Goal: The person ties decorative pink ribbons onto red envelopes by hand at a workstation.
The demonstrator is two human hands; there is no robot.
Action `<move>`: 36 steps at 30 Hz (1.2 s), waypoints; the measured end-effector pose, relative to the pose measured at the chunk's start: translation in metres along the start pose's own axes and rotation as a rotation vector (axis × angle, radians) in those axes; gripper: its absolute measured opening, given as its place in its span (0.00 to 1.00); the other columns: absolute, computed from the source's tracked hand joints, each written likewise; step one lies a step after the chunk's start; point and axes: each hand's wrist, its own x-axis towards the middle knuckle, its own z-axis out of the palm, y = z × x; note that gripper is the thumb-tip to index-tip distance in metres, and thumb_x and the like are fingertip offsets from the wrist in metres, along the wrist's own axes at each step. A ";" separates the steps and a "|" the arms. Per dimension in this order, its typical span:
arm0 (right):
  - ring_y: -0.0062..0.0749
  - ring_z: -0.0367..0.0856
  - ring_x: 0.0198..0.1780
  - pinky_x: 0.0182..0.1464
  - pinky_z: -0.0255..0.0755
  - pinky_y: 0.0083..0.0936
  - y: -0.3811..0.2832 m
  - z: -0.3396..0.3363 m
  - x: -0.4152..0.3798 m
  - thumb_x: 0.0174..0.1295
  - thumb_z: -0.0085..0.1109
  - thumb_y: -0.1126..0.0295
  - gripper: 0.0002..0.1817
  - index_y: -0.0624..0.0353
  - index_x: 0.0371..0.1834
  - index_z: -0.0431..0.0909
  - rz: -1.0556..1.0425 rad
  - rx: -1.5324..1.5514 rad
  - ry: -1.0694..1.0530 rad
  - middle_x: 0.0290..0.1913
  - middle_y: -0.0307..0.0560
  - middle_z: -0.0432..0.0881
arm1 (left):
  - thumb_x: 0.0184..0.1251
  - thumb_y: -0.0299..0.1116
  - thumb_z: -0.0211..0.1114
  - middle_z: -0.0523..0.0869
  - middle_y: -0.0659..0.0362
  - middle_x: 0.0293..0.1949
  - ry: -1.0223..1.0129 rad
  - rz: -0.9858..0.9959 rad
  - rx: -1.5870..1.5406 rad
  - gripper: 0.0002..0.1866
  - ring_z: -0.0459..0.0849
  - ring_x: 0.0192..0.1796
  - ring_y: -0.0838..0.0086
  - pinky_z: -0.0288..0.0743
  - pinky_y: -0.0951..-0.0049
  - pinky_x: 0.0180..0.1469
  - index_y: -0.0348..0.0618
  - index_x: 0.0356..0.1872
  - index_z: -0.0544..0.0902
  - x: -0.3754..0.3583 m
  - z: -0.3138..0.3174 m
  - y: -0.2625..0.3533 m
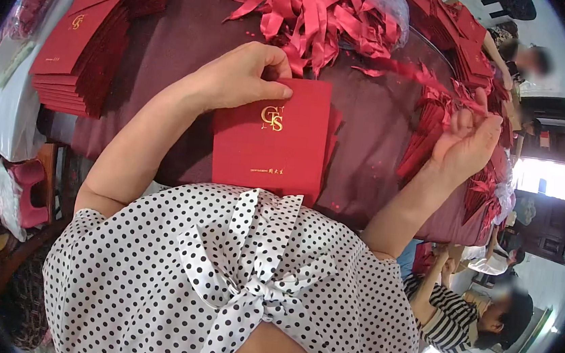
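A flat red paper gift bag (252, 143) with gold lettering lies in front of my body, over other red pieces that show at its right edge. My left hand (248, 78) grips its top edge, thumb on the front and the other fingers mostly hidden behind. To the right, my right hand (469, 140) is raised with fingers bent, pinching a red ribbon (408, 73) that stretches leftward over the table. Beneath and beside that hand is a pile of red bags with ribbons (426, 132). A heap of loose red satin ribbons (305, 15) sits beyond my left hand.
Stacked flat red bags (81, 41) stand at the left on the dark red tablecloth (166, 43). More red bags (456, 37) lie at the far right. Clear plastic wrap (387, 6) surrounds part of the ribbon heap. A person in a striped top (449, 322) is at the right.
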 end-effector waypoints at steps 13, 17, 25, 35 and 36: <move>0.39 0.72 0.41 0.45 0.68 0.32 0.045 0.056 -0.092 0.56 0.64 0.71 0.05 0.57 0.34 0.82 -0.107 -0.762 -0.937 0.29 0.42 0.81 | 0.54 0.28 0.68 0.81 0.57 0.23 0.035 0.068 0.064 0.10 0.77 0.26 0.76 0.71 0.72 0.31 0.32 0.31 0.79 0.001 -0.002 -0.008; 0.39 0.73 0.40 0.46 0.68 0.32 0.038 0.058 -0.092 0.56 0.64 0.71 0.05 0.57 0.34 0.82 -0.148 -0.803 -0.959 0.31 0.42 0.81 | 0.57 0.24 0.67 0.77 0.67 0.24 0.035 0.066 0.041 0.06 0.71 0.28 0.85 0.66 0.80 0.30 0.35 0.31 0.78 -0.002 0.001 -0.005; 0.39 0.75 0.41 0.45 0.67 0.34 0.035 0.060 -0.095 0.53 0.66 0.72 0.04 0.55 0.31 0.81 -0.392 -0.923 -0.961 0.32 0.41 0.81 | 0.57 0.24 0.67 0.76 0.67 0.24 0.040 0.068 0.023 0.06 0.71 0.28 0.85 0.66 0.80 0.30 0.35 0.30 0.77 -0.005 0.001 -0.003; 0.37 0.74 0.44 0.46 0.64 0.35 0.031 0.065 -0.094 0.51 0.67 0.72 0.05 0.54 0.30 0.79 -0.461 -0.970 -1.032 0.32 0.39 0.80 | 0.58 0.25 0.66 0.77 0.63 0.24 0.101 0.125 0.113 0.07 0.72 0.28 0.82 0.69 0.76 0.32 0.33 0.31 0.77 -0.007 0.007 0.001; 0.37 0.74 0.44 0.47 0.64 0.35 0.031 0.065 -0.094 0.52 0.65 0.71 0.05 0.55 0.29 0.78 -0.485 -0.996 -1.039 0.31 0.40 0.80 | 0.58 0.25 0.66 0.77 0.63 0.24 0.100 0.126 0.113 0.07 0.72 0.28 0.82 0.69 0.76 0.32 0.33 0.31 0.77 -0.008 0.008 0.001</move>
